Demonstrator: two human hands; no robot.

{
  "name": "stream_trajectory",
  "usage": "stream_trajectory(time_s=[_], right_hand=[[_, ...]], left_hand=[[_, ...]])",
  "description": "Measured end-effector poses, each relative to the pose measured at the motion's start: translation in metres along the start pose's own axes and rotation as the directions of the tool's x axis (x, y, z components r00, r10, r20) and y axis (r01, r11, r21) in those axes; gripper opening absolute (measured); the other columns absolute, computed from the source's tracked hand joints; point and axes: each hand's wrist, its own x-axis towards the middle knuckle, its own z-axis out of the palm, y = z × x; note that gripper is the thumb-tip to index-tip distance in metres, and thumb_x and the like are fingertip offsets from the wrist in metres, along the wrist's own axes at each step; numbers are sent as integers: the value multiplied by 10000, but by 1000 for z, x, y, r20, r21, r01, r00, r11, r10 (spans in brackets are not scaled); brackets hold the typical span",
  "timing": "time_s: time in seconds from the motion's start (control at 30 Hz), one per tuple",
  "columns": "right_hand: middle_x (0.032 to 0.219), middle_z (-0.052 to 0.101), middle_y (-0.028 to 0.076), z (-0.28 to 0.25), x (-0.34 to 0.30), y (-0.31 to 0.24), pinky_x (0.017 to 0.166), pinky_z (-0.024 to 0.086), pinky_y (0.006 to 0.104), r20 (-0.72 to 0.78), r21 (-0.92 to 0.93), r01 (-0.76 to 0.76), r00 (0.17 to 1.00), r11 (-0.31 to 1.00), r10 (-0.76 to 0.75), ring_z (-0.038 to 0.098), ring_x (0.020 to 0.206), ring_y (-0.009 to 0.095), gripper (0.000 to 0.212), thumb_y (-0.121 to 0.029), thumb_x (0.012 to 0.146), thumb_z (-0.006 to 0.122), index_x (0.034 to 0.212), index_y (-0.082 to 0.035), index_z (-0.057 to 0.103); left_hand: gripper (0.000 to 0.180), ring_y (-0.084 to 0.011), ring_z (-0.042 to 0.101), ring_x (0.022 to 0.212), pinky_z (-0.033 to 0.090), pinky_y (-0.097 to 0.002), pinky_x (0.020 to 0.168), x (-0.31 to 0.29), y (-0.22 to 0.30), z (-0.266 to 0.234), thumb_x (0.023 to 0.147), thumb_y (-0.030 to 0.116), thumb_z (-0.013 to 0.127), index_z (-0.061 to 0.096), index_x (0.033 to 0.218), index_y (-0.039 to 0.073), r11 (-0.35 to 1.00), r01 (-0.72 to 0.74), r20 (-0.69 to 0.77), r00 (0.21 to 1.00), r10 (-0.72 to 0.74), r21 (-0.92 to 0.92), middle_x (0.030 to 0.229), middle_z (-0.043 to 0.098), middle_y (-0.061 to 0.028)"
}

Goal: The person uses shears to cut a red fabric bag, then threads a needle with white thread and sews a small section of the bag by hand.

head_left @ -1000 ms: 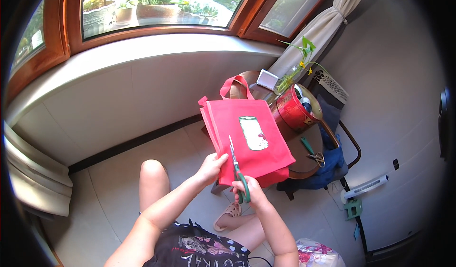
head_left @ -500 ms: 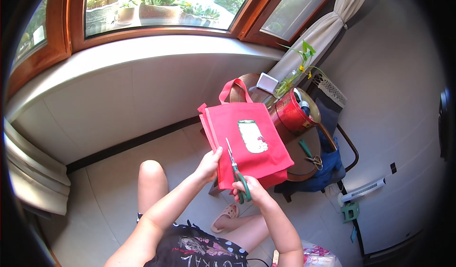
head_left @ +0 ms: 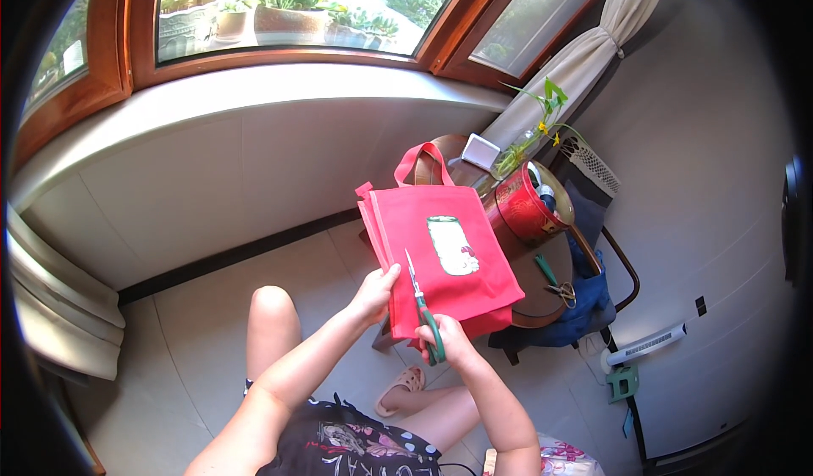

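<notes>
A red fabric tote bag (head_left: 406,222) with a white-and-green can-shaped patch on its front is in front of me, its handle loop toward the window. My left hand (head_left: 373,294) grips the bag's left edge, thumb on the front face. In my right hand (head_left: 447,339) is a pair of scissors (head_left: 421,301) with green handles. The blades point away from me and lie over the front of the bag, slightly parted, left of the patch. Whether they touch the fabric I cannot tell.
Behind the bag stands a round brown table (head_left: 542,260) with a red tin (head_left: 529,205) of small items, a white square object (head_left: 480,151), a plant in a glass vase (head_left: 514,156) and a green-handled tool (head_left: 544,266). Blue cloth (head_left: 584,302) hangs beside it. A white tower fan (head_left: 648,344) is at right.
The whole view has shifted slightly. Both hands, the bag and the scissors keep nearly the same positions relative to each other.
</notes>
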Motion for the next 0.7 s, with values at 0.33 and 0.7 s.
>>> stream_trajectory(time_s=[0.33,0.7], right_hand=[[549,515,69,-5,8,-12,381,414,248,99,196,-81,993,977,62,505,418,135,188,-182,711,532,717,-1,484],[583,508,55,-6,14,-8,403,393,231,106,164,-22,994,986,5,500,444,119,223,-198,697,552,763,-8,454]], left_hand=[[302,-182,546,850,453,-322,760,-5,-3,3,861,223,414,457,1018,-32,994,8,-14,1000,-6,105,955,548,-117],[315,-171,510,810,421,-360,732,-5,4,-6,836,343,439,497,987,72,952,174,87,984,-157,-252,886,550,-65]])
